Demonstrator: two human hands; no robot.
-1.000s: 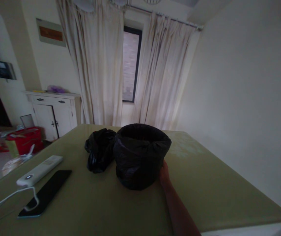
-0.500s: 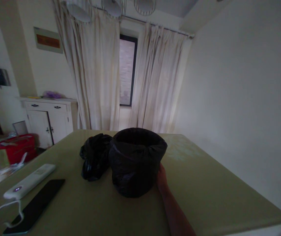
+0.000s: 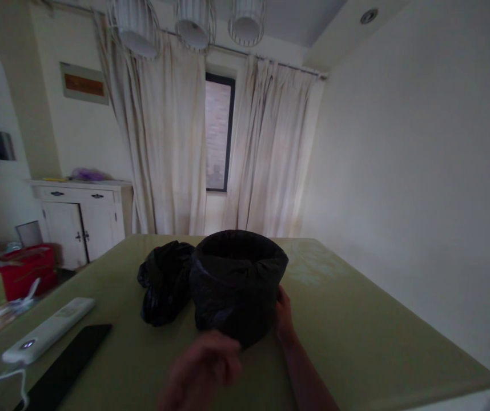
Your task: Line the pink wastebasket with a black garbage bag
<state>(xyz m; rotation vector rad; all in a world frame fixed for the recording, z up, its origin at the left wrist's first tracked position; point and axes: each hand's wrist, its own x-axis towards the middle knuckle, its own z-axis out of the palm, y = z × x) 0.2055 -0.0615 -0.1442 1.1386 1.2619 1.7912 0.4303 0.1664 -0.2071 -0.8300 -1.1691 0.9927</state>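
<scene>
A green bench point(image 3: 356, 342) is seen; a lined bin point(image 3: 237, 285) and bag point(image 3: 164, 282) stand mid-bench, a remote point(image 3: 48, 330) and phone point(image 3: 63, 371) near left.

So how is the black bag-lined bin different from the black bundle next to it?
The bag-lined bin stands upright with a round open mouth, its liner folded over the rim; the bundle is a crumpled heap with no clear opening. The bin is taller and wider. The right hand rests against the bin's side and the blurred left hand is near its front; neither touches the bundle. Both look like dark shiny plastic on the green table.
</scene>
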